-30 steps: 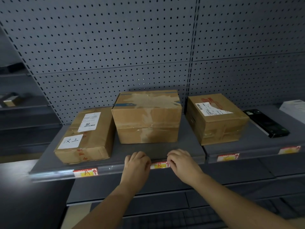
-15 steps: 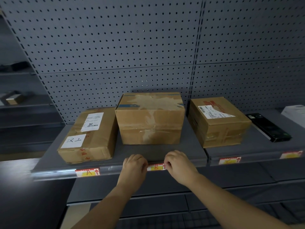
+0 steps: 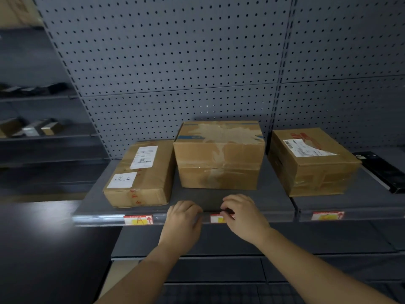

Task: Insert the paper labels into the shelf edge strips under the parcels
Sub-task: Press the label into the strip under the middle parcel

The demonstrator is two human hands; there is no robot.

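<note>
Three cardboard parcels stand on a grey shelf: a left parcel (image 3: pixel 140 176), a middle parcel (image 3: pixel 219 154) and a right parcel (image 3: pixel 311 161). A clear edge strip (image 3: pixel 98 219) runs along the shelf front. A label marked A (image 3: pixel 138 219) sits in it under the left parcel. Under the middle parcel a red and yellow paper label (image 3: pixel 215 218) lies in the strip between my hands. My left hand (image 3: pixel 184 220) rests curled on the strip left of it. My right hand (image 3: pixel 243 216) pinches the label's right end, hiding that part. Another label (image 3: pixel 327 215) sits under the right parcel.
A black flat device (image 3: pixel 381 170) lies on the shelf at the far right. Grey pegboard (image 3: pixel 175 62) backs the shelves. Small boxes (image 3: pixel 30 128) sit on a dim shelf unit at the left. Lower shelves run below my arms.
Both hands stay at the middle label. The right hand has shifted slightly left over the label's right end, and the view has drifted a little.
</note>
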